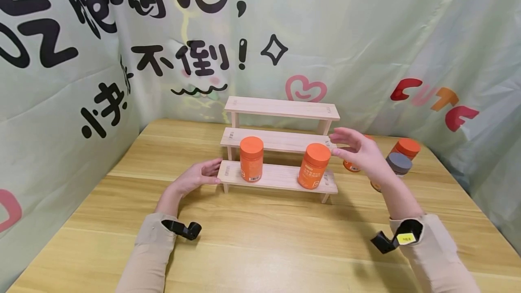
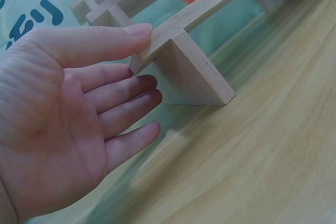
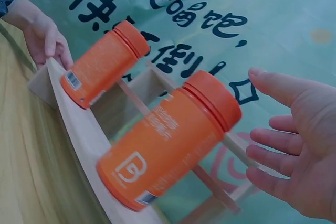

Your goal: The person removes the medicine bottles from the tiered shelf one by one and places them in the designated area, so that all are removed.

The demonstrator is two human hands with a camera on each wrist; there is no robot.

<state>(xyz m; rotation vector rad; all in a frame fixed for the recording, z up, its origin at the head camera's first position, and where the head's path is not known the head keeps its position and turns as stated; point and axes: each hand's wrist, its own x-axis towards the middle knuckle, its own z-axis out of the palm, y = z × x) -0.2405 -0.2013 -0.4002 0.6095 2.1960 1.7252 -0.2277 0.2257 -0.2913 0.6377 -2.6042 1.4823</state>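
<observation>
A three-tier wooden display stand stands on the table. Two orange jars with orange lids are on its lowest step, a left jar and a right jar. My left hand is at the left end of that step, thumb over the board's corner and fingertips beside its end, as the left wrist view shows. The fingers of that hand are mostly straight. My right hand hovers to the right of the right jar with fingers spread apart and nothing between them. In the right wrist view, a gap separates fingertips and jar.
Behind my right hand on the table stand more jars: an orange-lidded jar, a grey-lidded jar and a partly hidden orange jar. A printed cloth backdrop hangs behind the wooden table.
</observation>
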